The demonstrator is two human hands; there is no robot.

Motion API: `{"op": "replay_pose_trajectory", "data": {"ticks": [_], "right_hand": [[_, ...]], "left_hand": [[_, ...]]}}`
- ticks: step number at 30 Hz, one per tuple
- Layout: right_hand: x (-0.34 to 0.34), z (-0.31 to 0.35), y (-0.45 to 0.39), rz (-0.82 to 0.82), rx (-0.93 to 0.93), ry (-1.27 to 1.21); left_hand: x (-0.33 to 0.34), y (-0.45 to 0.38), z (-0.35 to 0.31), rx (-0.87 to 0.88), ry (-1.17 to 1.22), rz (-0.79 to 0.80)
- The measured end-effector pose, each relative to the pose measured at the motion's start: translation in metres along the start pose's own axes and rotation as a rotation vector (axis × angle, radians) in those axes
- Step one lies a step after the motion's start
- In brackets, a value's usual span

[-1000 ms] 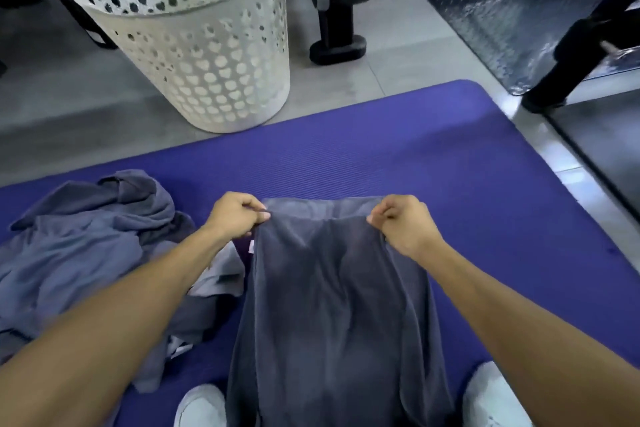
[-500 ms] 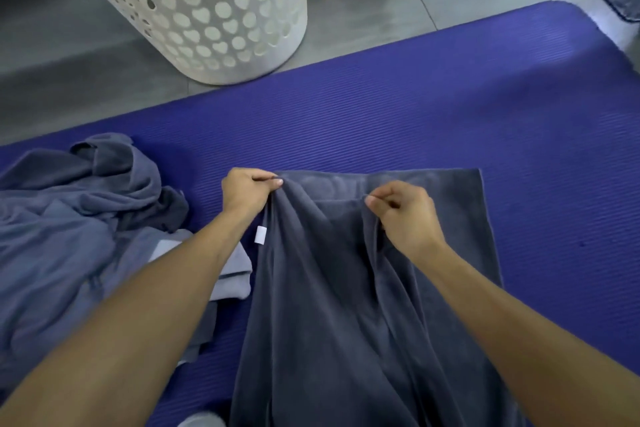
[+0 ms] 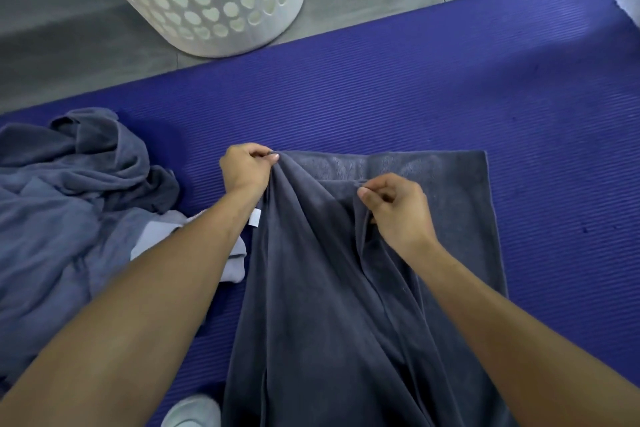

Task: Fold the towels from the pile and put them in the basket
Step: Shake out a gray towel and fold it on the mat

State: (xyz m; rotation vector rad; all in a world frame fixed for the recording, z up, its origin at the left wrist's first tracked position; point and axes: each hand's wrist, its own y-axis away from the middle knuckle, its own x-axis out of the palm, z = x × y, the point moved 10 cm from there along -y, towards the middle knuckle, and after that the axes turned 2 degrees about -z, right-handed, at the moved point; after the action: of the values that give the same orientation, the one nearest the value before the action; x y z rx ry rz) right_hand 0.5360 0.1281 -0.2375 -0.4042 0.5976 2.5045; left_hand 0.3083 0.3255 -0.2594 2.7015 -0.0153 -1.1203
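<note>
On the mat (image 3: 415,87), far left, the pile (image 3: 62,211) of grey towels lies crumpled, a paler piece at its near edge. Basket (image 3: 207,0) stands on the floor (image 3: 52,31) past the mat's far edge, upper left. Left hand (image 3: 247,172) pinches the towel (image 3: 311,288) at its far left corner; white tag (image 3: 255,218) hangs just below the wrist. Right hand (image 3: 398,206) pinches a raised fold further right. Towel's right part lies flat on the mat. Shoe (image 3: 192,412) at bottom edge.
</note>
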Motion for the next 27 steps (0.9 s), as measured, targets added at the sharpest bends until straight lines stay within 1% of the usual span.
{"op": "replay_pose_trajectory", "data": {"ticks": [3, 8, 10, 12, 14, 17, 20, 22, 24, 27], "right_hand": [[-0.003, -0.004, -0.001, 0.0, 0.012, -0.028], [-0.016, -0.015, -0.002, -0.007, 0.043, -0.082], [-0.024, -0.019, -0.001, 0.007, 0.072, -0.127], [-0.038, -0.02, 0.0, 0.007, 0.074, -0.146], [-0.061, -0.023, -0.002, -0.056, 0.076, -0.128], [-0.104, -0.035, -0.015, -0.157, 0.111, -0.032], [-0.144, -0.045, -0.029, -0.255, 0.113, 0.145], [-0.156, -0.045, -0.039, -0.278, 0.081, 0.272], [-0.155, -0.042, -0.051, -0.266, 0.015, 0.414], [-0.142, -0.032, -0.067, -0.226, -0.085, 0.613]], "left_hand": [[0.0, -0.001, -0.002, 0.058, -0.057, 0.014], [0.009, 0.003, -0.012, 0.131, -0.174, 0.15], [0.011, 0.019, -0.026, 0.158, -0.122, 0.194], [0.019, 0.044, -0.044, 0.19, -0.018, 0.246], [0.041, 0.07, -0.06, 0.17, 0.127, 0.346], [0.082, 0.098, -0.078, 0.058, 0.302, 0.466], [0.121, 0.12, -0.086, -0.019, 0.367, 0.542], [0.136, 0.133, -0.081, -0.085, 0.384, 0.545], [0.142, 0.137, -0.072, -0.137, 0.398, 0.505], [0.147, 0.132, -0.068, -0.151, 0.371, 0.483]]}}
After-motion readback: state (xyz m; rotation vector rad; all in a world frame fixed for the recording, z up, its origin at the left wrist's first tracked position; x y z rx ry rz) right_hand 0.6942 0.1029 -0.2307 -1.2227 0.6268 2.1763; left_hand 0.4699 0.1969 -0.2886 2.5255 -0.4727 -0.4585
